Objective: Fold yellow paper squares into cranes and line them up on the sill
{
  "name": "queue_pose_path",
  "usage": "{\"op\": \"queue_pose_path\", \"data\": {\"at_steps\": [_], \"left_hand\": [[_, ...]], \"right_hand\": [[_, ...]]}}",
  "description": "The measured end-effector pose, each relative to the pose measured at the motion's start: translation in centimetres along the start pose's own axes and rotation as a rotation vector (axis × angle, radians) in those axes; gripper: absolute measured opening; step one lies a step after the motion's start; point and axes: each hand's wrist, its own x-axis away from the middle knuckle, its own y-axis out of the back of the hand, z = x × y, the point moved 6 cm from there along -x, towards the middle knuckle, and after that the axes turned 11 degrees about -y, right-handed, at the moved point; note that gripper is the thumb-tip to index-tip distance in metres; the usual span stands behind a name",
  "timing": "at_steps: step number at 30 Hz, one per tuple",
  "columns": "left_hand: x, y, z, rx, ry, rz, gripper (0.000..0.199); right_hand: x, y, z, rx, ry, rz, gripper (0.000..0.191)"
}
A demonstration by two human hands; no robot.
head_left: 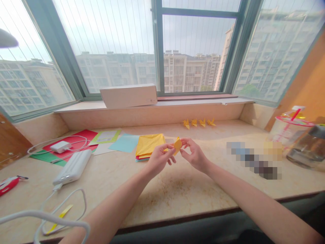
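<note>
A small piece of folded yellow origami paper [177,144] is held up above the counter between both hands. My left hand [162,156] pinches its left side between thumb and fingers. From the right, the fingertips of my right hand [194,154] close on its other edge. Just behind my left hand lies a stack of yellow paper [149,144], with red and blue sheets showing beneath. Farther back, several folded yellow paper cranes [194,122] stand in a row.
Coloured sheets, including a light blue sheet [124,143], lie left near a white charger [61,146] and a white power bank [73,166]. A cable [45,214] loops at front left. A glass jug [308,149] and a plastic cup [284,130] stand right. A white box [129,96] rests on the sill.
</note>
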Motion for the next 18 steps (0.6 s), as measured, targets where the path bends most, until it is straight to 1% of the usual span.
{"op": "queue_pose_path", "data": {"at_steps": [3, 9, 12, 16, 18], "left_hand": [[0.1, 0.0, 0.1, -0.009, 0.006, 0.017, 0.036], [0.0, 0.1, 0.0, -0.036, -0.054, 0.022, 0.035], [0.0, 0.2, 0.0, -0.040, -0.057, -0.002, 0.035], [0.2, 0.3, 0.1, -0.039, -0.007, -0.026, 0.038], [0.3, 0.3, 0.1, -0.014, 0.011, -0.043, 0.039]], "right_hand": [[0.0, -0.1, -0.1, -0.029, -0.025, 0.018, 0.031], [-0.1, -0.2, 0.1, -0.108, -0.074, 0.085, 0.024], [-0.1, -0.5, -0.1, -0.223, -0.119, 0.132, 0.024], [-0.2, -1.2, -0.6, -0.409, -0.217, 0.228, 0.031], [-0.4, -1.2, -1.0, -0.486, -0.264, 0.225, 0.034]]}}
